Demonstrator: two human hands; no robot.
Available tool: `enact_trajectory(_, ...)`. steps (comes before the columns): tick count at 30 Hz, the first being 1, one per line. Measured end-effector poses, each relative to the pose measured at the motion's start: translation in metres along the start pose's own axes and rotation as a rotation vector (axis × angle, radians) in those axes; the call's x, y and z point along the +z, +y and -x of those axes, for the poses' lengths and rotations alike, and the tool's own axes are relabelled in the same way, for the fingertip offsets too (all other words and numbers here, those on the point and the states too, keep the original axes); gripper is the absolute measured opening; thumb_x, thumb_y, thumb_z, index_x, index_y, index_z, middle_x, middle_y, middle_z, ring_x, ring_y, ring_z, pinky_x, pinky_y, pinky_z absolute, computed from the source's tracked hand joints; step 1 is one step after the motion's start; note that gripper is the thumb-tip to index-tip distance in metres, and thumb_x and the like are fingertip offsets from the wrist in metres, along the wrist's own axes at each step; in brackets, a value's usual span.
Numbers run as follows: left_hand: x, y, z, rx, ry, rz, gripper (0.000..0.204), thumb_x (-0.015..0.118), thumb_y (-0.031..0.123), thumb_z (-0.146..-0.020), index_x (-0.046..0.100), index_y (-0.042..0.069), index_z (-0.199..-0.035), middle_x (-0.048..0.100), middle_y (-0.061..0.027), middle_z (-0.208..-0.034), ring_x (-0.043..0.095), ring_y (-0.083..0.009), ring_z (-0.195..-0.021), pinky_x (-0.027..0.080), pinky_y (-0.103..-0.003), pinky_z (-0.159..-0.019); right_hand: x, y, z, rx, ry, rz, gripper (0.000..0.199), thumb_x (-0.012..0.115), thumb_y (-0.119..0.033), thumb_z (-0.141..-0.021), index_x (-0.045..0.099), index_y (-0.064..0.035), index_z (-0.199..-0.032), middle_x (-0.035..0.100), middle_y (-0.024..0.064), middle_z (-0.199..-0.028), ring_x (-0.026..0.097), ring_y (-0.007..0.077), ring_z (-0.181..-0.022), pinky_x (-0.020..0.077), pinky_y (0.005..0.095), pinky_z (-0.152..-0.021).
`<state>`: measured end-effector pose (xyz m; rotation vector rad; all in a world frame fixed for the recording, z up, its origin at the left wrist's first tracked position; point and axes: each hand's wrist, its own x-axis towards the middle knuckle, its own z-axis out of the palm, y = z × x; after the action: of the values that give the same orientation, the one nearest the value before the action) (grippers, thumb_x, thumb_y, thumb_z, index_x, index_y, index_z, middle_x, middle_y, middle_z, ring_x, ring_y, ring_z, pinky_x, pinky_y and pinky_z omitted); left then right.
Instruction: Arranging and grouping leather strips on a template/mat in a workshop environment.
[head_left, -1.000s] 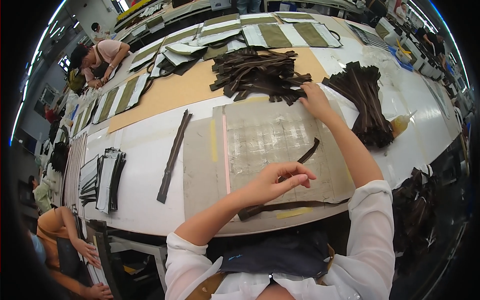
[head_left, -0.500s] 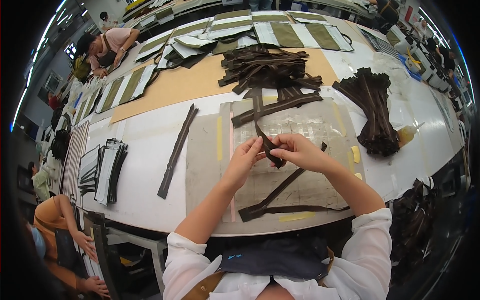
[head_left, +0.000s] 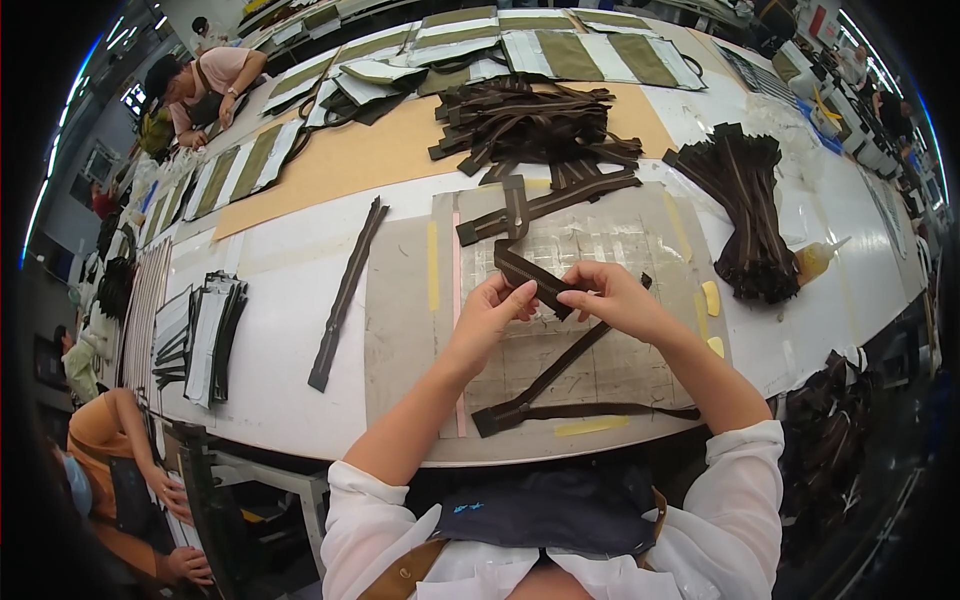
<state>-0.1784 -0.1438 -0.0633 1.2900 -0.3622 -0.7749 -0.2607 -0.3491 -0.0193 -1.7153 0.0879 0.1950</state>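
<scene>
Between my two hands, over the middle of the worn grey mat (head_left: pixel 400 330), is a dark brown zipper (head_left: pixel 527 268). My left hand (head_left: pixel 497 312) pinches it from the left, thumb on top. At its lower right end the fingertips of my right hand (head_left: pixel 603 298) are closed on it. The rest of the zipper runs away from me toward the pile. Nearer my body an opened zipper (head_left: pixel 530 408) lies on the mat in a V, its two tapes spread apart. Another zipper (head_left: pixel 570 207) lies crosswise beyond my hands.
A loose pile of brown zippers (head_left: pixel 530 125) lies beyond the mat, a tied bundle (head_left: pixel 748 215) to the right. One single zipper (head_left: pixel 345 290) rests on the left. Green-and-white fabric panels (head_left: pixel 570 55) line the far side. Co-workers (head_left: pixel 215 80) work at the left.
The held zipper has turned so its flat face and teeth show, now bent in a fold above my left hand. My hands have drawn slightly apart, both still gripping it.
</scene>
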Motion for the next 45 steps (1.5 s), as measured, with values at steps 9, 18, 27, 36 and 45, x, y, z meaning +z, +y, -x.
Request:
enact_trajectory(9, 0.017, 0.02, -0.002, 0.933, 0.311, -1.038, 0.028, 0.079, 0.026, -0.082, 0.063, 0.005, -0.091, 0.062, -0.0054, -0.079, 0.059, -0.0255, -0.084, 0.044, -0.039, -0.089, -0.013, -0.014, 0.008, -0.16, -0.113, 0.425, 0.016, 0.066, -0.011, -0.095, 0.064, 0.0012, -0.106, 0.066, 0.0007, -0.089, 0.06, 0.0078, -0.078, 0.0497, 0.0239, -0.074)
enact_trajectory(18, 0.012, 0.0, -0.002, 0.553, 0.12, -0.887, 0.014, 0.07, 0.016, -0.091, 0.065, 0.003, -0.095, 0.064, -0.0112, -0.078, 0.063, -0.0284, -0.075, 0.051, -0.038, -0.075, -0.142, 0.074, -0.099, -0.219, 0.813, 1.003, 0.036, 0.074, -0.026, -0.088, 0.065, -0.0022, -0.113, 0.062, 0.0162, -0.117, 0.056, 0.0332, -0.111, 0.0458, 0.0413, -0.096)
enact_trajectory(27, 0.012, 0.035, -0.022, 0.567, 0.195, -0.296, 0.02, 0.054, 0.018, -0.104, 0.06, -0.001, -0.108, 0.066, -0.0041, -0.079, 0.062, -0.0085, -0.072, 0.048, -0.025, -0.071, -0.16, 0.086, -0.127, 0.075, 0.853, 1.015, 0.039, 0.081, -0.039, -0.079, 0.068, -0.0113, -0.103, 0.058, 0.0134, -0.117, 0.05, 0.0343, -0.115, 0.0418, 0.0464, -0.098)
enact_trajectory(36, 0.032, 0.049, -0.053, 0.574, 0.133, -0.317, 0.016, 0.063, 0.014, -0.1, 0.065, -0.001, -0.103, 0.064, -0.0024, -0.088, 0.057, -0.0038, -0.08, 0.045, -0.021, -0.067, -0.161, 0.069, -0.114, 0.195, 0.895, 0.973, 0.036, 0.083, -0.041, -0.076, 0.072, -0.0127, -0.096, 0.061, 0.0118, -0.12, 0.052, 0.0318, -0.114, 0.0366, 0.0458, -0.102)
enact_trajectory(45, 0.035, 0.056, -0.052, 0.388, 0.068, -0.11, 0.021, 0.067, 0.016, -0.097, 0.065, 0.002, -0.113, 0.066, 0.0026, -0.097, 0.056, -0.0025, -0.08, 0.046, -0.019, -0.073, -0.173, 0.072, -0.12, 0.249, 0.846, 1.029, 0.027, 0.08, -0.037, -0.08, 0.074, -0.0155, -0.095, 0.067, 0.0083, -0.109, 0.051, 0.0299, -0.117, 0.0358, 0.048, -0.098)
